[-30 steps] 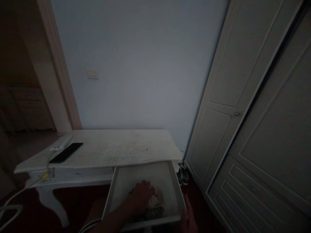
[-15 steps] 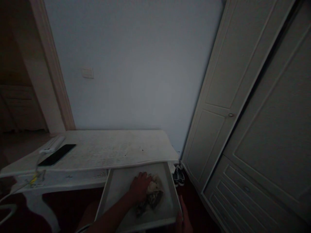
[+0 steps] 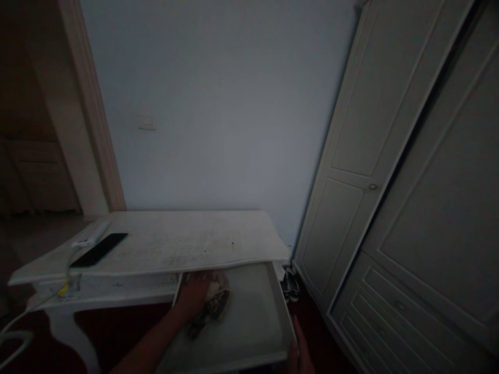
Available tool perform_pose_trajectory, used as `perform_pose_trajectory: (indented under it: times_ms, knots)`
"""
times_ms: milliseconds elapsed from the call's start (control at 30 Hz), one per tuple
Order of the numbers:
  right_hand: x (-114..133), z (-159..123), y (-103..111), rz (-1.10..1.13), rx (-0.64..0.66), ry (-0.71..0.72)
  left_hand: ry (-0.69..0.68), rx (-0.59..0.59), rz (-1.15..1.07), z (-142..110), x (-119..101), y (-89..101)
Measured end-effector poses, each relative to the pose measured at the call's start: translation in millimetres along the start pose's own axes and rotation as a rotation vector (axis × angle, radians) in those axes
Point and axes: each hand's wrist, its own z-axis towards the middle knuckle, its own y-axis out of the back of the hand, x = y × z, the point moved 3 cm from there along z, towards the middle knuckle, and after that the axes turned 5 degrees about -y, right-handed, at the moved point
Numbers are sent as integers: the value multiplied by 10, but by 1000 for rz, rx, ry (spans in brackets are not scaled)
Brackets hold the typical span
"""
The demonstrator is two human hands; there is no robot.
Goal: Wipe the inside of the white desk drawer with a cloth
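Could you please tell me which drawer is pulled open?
The right drawer of the desk, where the left hand touches a cloth-like bundle; the left drawer and the wardrobe drawers look shut.

The bare left forearm (image 3: 156, 335) stretched forward on a slant, and at its end I saw the left hand (image 3: 196, 293) palm down, its fingers (image 3: 201, 279) pointing ahead, dim in the poor light. The right hand (image 3: 300, 349) sat lower and well apart, fingers forward, how tightly closed I couldn't tell.
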Motion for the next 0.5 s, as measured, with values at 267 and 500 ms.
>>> perform_pose_trajectory:
  times_ms: [267,500]
  knots:
    - [19,10,0,-16,3,36,-208,285,-50,-464,-263,-218]
    - [-70,17,-27,-14,-6,5,-369,156,-149,-586,-523,-364]
